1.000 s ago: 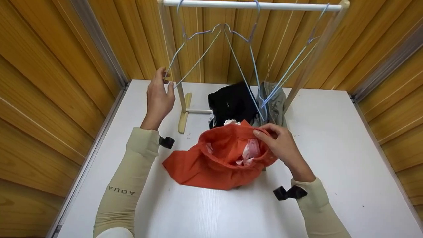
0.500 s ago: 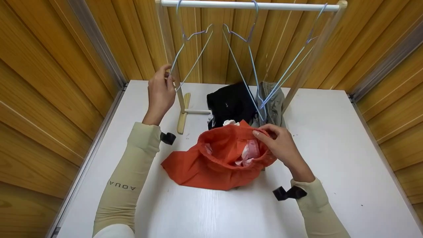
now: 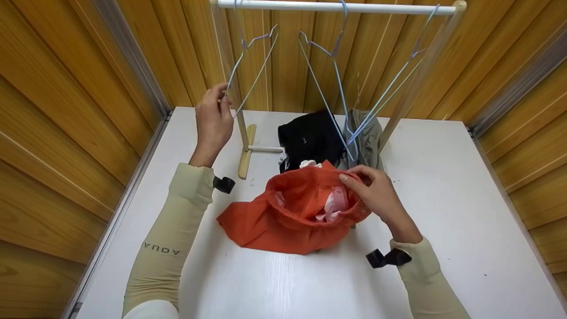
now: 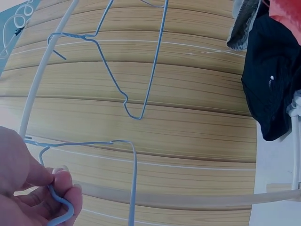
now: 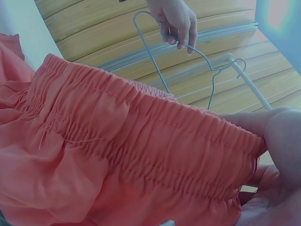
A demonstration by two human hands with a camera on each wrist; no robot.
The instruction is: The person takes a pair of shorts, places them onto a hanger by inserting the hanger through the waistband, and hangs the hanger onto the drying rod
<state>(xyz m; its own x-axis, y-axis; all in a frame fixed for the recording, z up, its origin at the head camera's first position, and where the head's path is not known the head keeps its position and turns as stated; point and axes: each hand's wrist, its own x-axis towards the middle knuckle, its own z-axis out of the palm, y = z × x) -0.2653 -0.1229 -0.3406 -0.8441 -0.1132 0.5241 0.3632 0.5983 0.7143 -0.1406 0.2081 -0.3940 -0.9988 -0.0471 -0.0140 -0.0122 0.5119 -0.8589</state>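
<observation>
The orange garment [image 3: 274, 230] lies in the middle of the surface [image 3: 443, 199], on the near side of the black garment [image 3: 305, 137] and the grey garment [image 3: 370, 137], its waistband [image 5: 141, 113] raised in a gaping loop. The right hand [image 3: 380, 197] grips that band at its right end between thumb and fingers; farther off to the left, the left hand [image 3: 212, 124] pinches one side of the left hanger [image 4: 133, 179], which hangs from the white bar [image 3: 310, 5]. The cloth looks light, limp and unlikely to slip; the gathered, stretchy band should be the best hold, since the loose fabric below would probably just fold. The thin hanger seems light and springy, steadier when taken by its side than by the hook
</observation>
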